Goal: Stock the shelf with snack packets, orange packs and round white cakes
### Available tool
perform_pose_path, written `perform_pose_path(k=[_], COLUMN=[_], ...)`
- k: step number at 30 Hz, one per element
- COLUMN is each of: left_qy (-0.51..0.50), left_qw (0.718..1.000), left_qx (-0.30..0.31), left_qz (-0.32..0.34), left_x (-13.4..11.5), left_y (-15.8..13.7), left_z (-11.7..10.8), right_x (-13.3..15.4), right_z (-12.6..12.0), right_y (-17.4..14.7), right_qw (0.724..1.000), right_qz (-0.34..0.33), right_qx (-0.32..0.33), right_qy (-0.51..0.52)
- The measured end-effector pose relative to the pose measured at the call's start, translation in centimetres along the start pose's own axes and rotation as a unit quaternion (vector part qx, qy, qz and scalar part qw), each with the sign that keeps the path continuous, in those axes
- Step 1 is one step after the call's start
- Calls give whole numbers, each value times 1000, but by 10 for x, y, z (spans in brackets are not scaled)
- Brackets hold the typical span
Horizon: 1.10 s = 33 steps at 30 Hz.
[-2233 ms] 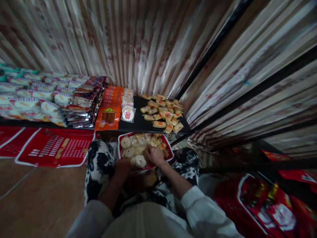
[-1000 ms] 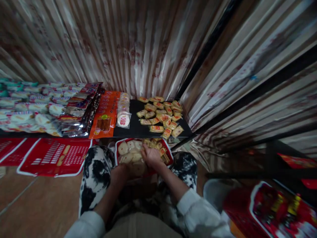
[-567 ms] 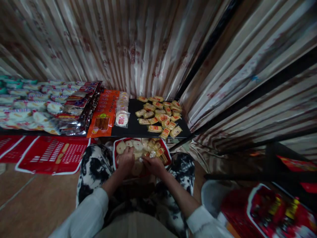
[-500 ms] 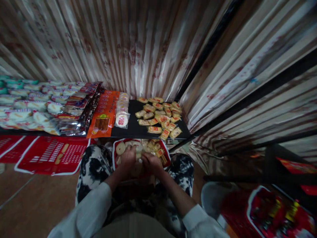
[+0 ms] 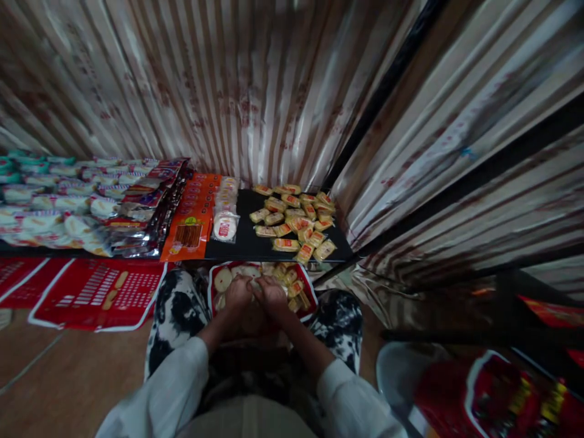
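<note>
A red bag with a white rim (image 5: 211, 293) stands open between my knees, holding round pale packets (image 5: 223, 280) at the left and small yellow wrapped snacks (image 5: 295, 288) at the right. Over it, my left hand (image 5: 239, 293) and my right hand (image 5: 272, 294) meet with fingers curled together. A small pale bit shows between the fingertips; dim light and blur keep me from telling what it is. On the black shelf (image 5: 244, 249) just beyond lie more yellow wrapped snacks (image 5: 298, 222) in a loose heap, beside a row of round white packets (image 5: 224, 226).
Orange packs (image 5: 187, 222), dark foil packs (image 5: 146, 210) and many white packets (image 5: 55, 207) fill the shelf's left part. Red bags (image 5: 100, 292) lie below on the tiled floor. Black poles (image 5: 383, 97) slant at the right, above another red bag (image 5: 479, 377) with dark contents.
My hands have drawn closer together over the bag, the right one shifting slightly left. The view has tilted a little, so the shelf sits slightly lower.
</note>
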<state>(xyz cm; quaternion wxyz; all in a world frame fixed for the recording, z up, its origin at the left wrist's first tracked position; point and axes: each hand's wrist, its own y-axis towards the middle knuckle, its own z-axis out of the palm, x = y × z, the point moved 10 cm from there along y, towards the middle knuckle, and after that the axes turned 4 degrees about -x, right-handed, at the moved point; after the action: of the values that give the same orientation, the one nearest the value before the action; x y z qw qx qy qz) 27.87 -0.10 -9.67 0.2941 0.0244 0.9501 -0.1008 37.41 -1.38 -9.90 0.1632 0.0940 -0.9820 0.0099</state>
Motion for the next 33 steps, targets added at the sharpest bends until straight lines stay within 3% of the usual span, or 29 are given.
perform_pose_path(k=[7, 11, 14, 16, 18, 21, 24, 29, 33], left_qy=[-45, -95, -159, -204, -292, -447, -529, -571, -584], left_qw=[998, 992, 978, 966, 941, 873, 828, 803, 788], left_qx=[-10, -62, -134, -152, -127, -67, -52, -52, -52], left_qz=[29, 50, 23, -39, -111, -185, -178, -163, -188], left_x=[-11, -20, -16, -3, 12, 23, 21, 17, 17], left_y=[-7, -17, -23, -24, -22, -20, -18, -22, -29], left_z=[0, -19, -42, -47, -39, -21, -24, -47, -57], right_x=[-4, -10, -25, -31, -31, -23, -16, -15, -19], right_z=[-1, -18, -37, -38, -33, -23, -20, -24, -28], right_y=[-3, -12, -23, -27, -28, -27, -27, -25, -21], right_qw=[999, 988, 943, 892, 831, 761, 743, 766, 725], right_qz=[48, 82, 139, 177, 203, 226, 225, 238, 266], right_qx=[5, -78, -162, -172, -153, -124, -115, -104, -93], right_qy=[8, 100, 254, 379, 495, 595, 619, 588, 628])
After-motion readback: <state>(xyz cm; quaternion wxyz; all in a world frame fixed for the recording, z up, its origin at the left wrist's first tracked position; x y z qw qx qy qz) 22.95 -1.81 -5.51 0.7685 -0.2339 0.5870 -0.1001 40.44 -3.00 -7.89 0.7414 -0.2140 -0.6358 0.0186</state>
